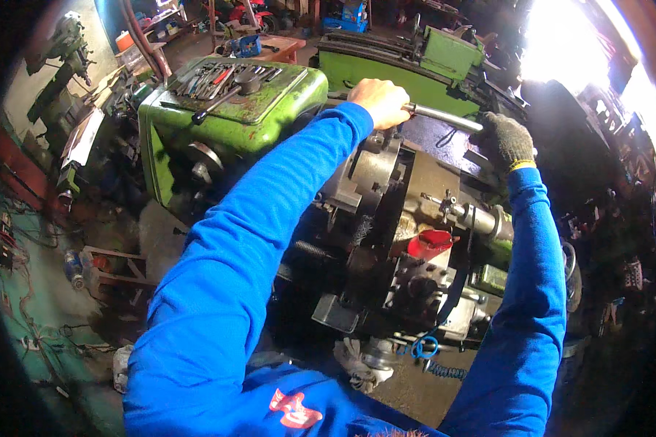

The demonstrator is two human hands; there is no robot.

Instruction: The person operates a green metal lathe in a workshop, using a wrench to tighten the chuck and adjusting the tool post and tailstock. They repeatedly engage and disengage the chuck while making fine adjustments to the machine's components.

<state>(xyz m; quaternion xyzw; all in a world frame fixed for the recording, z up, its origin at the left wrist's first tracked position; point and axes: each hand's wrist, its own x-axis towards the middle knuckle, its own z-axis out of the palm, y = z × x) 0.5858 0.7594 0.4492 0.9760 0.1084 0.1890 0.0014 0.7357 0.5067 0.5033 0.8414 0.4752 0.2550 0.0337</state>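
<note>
My bare left hand (pixel 379 102) is closed around one end of a smooth metal bar (pixel 444 118), above the far side of a lathe. My right hand (pixel 508 138), in a dark knit glove with a yellow cuff, is wrapped round the bar farther right. Both arms reach out over the machine, and the bar slopes slightly down to the right. Below my left hand is the lathe chuck (pixel 372 171). Nearer to me are the tool post (pixel 419 284) and a red container-like piece (pixel 430 244).
The green headstock (pixel 284 95) carries wrenches and other hand tools (pixel 222 79) at the left. Another green machine (pixel 386 69) stands behind. A drill press (pixel 65 51) is far left. A white rag (pixel 357 364) and a blue coiled hose (pixel 424 348) are near my body.
</note>
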